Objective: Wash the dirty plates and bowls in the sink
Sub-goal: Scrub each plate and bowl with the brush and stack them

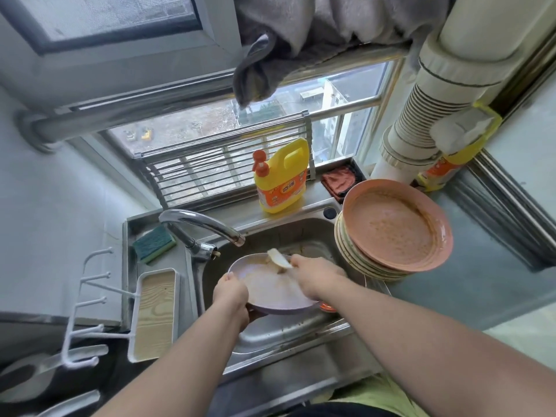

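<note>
sink | left hand grips plate | right hand grips cloth | detergent bottle label unreadable

Yellow detergent bottle: label print unreadable.

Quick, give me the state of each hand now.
Left hand: grips the rim of the purple plate over the sink.
Right hand: holds a pale scrubbing cloth against the plate.
</note>
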The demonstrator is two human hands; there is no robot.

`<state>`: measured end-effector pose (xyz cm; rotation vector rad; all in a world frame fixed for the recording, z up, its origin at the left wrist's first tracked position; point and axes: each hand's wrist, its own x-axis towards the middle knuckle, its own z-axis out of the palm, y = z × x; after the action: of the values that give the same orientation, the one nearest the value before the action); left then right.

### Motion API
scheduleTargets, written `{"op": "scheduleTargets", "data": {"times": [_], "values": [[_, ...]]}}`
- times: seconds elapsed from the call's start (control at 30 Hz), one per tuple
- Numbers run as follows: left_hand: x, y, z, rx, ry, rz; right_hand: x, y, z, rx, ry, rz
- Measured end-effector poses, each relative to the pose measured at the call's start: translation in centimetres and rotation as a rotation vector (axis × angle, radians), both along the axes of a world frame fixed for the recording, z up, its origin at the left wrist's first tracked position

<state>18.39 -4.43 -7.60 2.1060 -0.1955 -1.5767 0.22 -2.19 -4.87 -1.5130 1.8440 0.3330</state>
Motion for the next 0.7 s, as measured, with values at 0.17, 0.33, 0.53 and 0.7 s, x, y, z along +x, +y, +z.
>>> {"op": "scheduleTargets", "data": {"times": [0.17, 0.33, 0.53, 0.7], "values": [[-0.2, 1.2, 0.1, -0.15, -0.146, -0.069, -2.1, 0.3, 0.4, 0.04, 0.064, -0.047], [-0.9, 1.1, 0.5, -0.212, -0.159, -0.188, 3.9, -0.5, 2.3, -0.028, -0.266, -0.147], [1.2, -1.7, 0.1, -0.196, -0.167, -0.051, 3.1, 3.8, 4.1, 0.004, -0.534, -0.117], [2.0, -2.0, -1.4, -0.274, -0.149, -0.042, -2.6, 6.8, 2.9, 0.037, -0.299, 0.001]]}}
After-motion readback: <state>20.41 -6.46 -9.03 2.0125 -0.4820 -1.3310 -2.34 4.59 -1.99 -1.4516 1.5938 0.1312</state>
